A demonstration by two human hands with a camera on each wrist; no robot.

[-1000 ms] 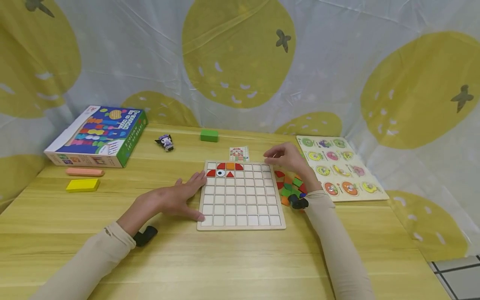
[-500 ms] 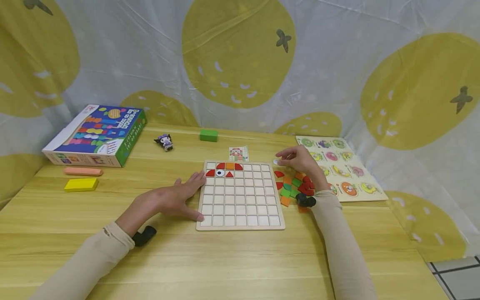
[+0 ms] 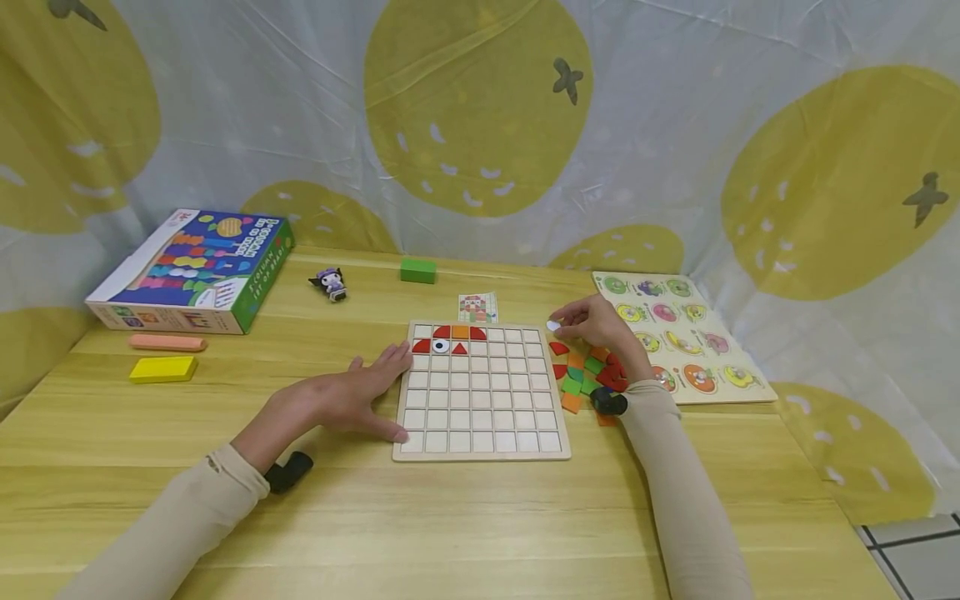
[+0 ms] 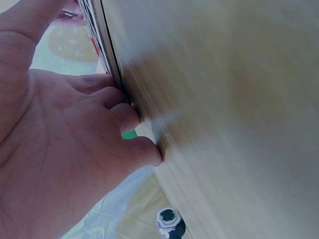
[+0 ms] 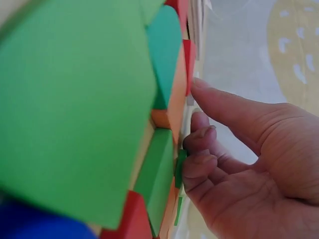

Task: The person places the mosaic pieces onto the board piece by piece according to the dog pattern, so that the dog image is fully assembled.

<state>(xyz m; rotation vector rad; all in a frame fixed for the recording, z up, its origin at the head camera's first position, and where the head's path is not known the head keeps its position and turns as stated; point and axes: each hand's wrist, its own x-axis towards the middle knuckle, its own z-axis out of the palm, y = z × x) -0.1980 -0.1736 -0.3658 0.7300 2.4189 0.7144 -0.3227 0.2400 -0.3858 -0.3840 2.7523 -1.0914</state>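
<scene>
My left hand (image 3: 352,396) lies at the left edge of a wooden grid board (image 3: 480,400), fingers spread, with fingertips and thumb touching its rim. Red pieces, an orange square (image 3: 460,332) and a round eye piece (image 3: 441,346) fill part of the board's upper left. Past the upper right corner, my right hand (image 3: 596,321) pinches a small white round piece (image 3: 553,326) between thumb and fingertips, low over the table. In the right wrist view the thumb (image 5: 219,99) and curled fingers show beyond the coloured pieces. Under that hand's wrist lies a pile of red, green and orange pieces (image 3: 572,386).
A small picture card (image 3: 477,307) lies behind the board. On the right is a fruit puzzle board (image 3: 720,342). A toy box (image 3: 195,271), a pink stick (image 3: 168,342), a yellow block (image 3: 163,369), a figurine (image 3: 330,284) and a green block (image 3: 417,271) stand to the left and back.
My right hand has moved right and slightly down from the board's upper corner, and the white round piece has come into view at its fingertips. My left hand has stayed put.
</scene>
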